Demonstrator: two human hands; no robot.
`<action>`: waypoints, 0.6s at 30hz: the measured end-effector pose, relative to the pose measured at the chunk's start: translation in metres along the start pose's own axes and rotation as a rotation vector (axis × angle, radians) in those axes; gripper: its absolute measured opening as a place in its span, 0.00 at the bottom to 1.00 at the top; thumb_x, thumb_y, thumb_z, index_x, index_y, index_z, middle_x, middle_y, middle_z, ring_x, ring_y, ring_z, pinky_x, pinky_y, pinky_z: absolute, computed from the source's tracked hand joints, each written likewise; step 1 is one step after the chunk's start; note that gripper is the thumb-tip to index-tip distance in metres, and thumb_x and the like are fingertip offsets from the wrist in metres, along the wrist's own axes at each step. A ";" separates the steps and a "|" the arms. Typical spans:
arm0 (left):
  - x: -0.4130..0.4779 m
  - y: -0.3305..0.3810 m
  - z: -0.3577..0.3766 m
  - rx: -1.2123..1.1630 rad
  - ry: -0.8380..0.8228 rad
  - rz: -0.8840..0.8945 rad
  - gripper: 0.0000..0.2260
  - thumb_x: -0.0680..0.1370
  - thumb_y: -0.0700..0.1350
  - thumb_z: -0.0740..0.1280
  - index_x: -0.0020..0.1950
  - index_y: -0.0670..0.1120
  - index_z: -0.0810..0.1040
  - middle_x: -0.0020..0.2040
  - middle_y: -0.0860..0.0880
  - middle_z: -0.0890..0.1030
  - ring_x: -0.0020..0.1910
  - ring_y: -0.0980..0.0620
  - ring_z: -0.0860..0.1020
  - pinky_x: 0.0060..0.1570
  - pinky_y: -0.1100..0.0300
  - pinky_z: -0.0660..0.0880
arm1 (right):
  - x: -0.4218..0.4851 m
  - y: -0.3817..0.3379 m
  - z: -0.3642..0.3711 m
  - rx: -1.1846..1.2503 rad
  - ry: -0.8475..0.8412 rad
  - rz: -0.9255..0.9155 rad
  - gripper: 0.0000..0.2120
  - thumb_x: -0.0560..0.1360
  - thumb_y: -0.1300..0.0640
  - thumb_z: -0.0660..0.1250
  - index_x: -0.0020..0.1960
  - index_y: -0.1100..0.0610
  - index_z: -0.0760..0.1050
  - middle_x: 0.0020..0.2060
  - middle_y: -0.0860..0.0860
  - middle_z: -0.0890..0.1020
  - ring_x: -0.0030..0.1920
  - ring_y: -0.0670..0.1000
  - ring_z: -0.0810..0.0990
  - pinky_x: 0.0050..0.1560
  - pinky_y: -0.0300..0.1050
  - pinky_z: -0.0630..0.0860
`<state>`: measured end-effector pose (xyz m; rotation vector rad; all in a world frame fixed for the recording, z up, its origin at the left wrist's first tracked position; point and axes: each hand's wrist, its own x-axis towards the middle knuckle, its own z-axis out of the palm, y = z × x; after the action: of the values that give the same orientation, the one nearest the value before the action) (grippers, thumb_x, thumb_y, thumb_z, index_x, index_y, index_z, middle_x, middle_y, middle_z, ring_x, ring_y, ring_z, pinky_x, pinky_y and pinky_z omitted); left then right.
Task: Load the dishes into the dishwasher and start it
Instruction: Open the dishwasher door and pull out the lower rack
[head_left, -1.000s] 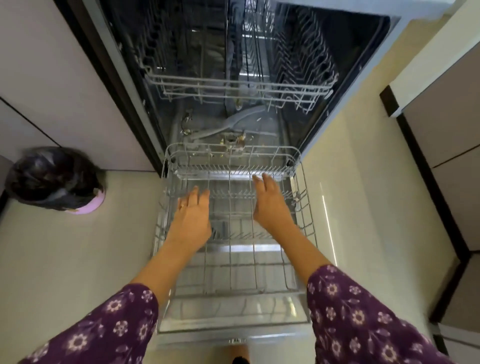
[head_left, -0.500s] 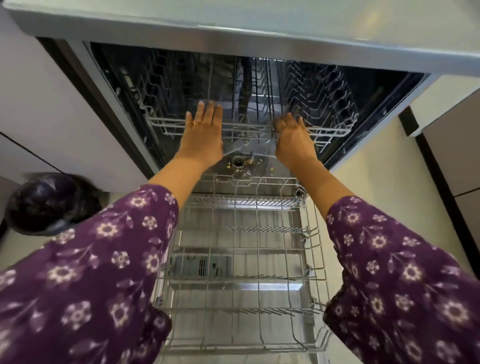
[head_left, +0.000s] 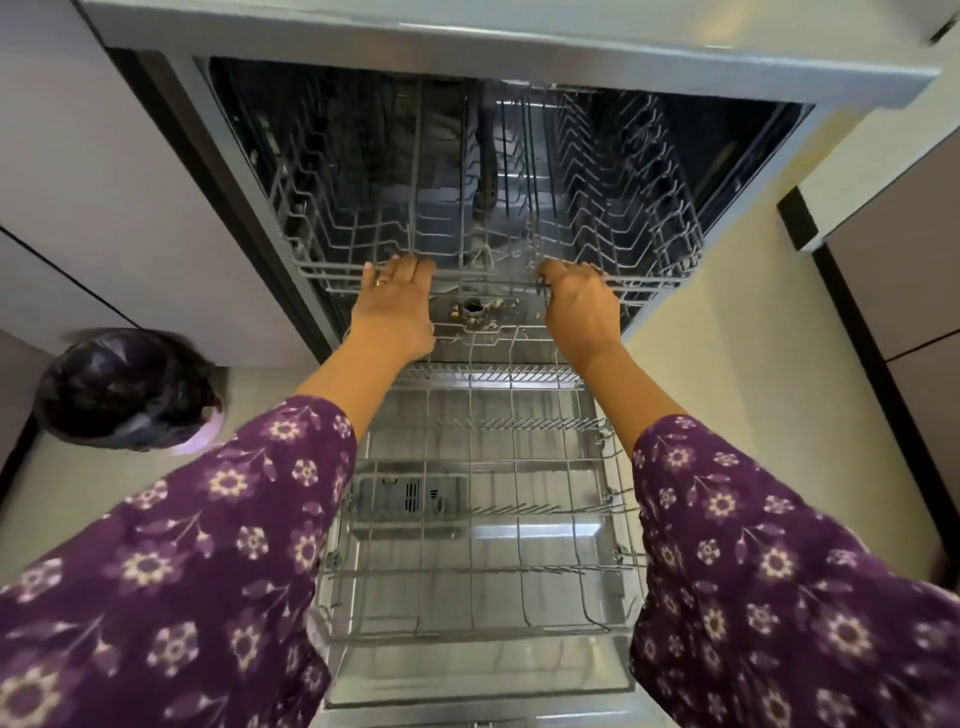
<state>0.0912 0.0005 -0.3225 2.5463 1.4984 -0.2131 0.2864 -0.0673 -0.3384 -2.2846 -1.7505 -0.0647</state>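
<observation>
Since 0.5 s ago, both hands lower: left grip (head_left: 396, 306) & right grip (head_left: 582, 304) curled onto upper rack (head_left: 654, 281) front rail.

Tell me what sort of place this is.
Likely a home kitchen: an open built-in dishwasher under a counter edge, cabinet fronts beside it, and a lined bin on the floor.

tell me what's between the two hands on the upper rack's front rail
In the head view, only bare grey wire rail spans between left hand and right hand; below it shows the dishwasher's crumb-strewn floor drain.
</observation>
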 end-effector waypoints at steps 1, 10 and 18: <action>-0.017 0.000 0.004 0.005 -0.002 0.009 0.33 0.77 0.44 0.64 0.77 0.45 0.50 0.77 0.44 0.54 0.77 0.45 0.50 0.75 0.46 0.44 | -0.016 -0.004 -0.004 0.006 0.000 0.004 0.23 0.73 0.73 0.59 0.64 0.58 0.73 0.52 0.58 0.81 0.54 0.59 0.77 0.49 0.51 0.76; -0.090 0.006 0.024 0.004 -0.007 0.038 0.35 0.77 0.41 0.66 0.78 0.44 0.48 0.77 0.44 0.53 0.77 0.45 0.49 0.74 0.46 0.44 | -0.087 -0.011 -0.012 0.001 -0.047 0.040 0.22 0.74 0.72 0.59 0.64 0.58 0.74 0.50 0.59 0.80 0.48 0.59 0.78 0.40 0.46 0.69; -0.162 0.018 0.031 -0.011 -0.052 0.054 0.35 0.78 0.43 0.65 0.78 0.44 0.48 0.78 0.43 0.52 0.77 0.45 0.49 0.75 0.45 0.44 | -0.154 -0.022 -0.038 -0.004 -0.169 0.103 0.23 0.74 0.72 0.57 0.66 0.56 0.71 0.52 0.59 0.80 0.49 0.60 0.79 0.42 0.49 0.73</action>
<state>0.0274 -0.1530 -0.3168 2.5485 1.4073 -0.2613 0.2283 -0.2156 -0.3279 -2.4416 -1.7075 0.1484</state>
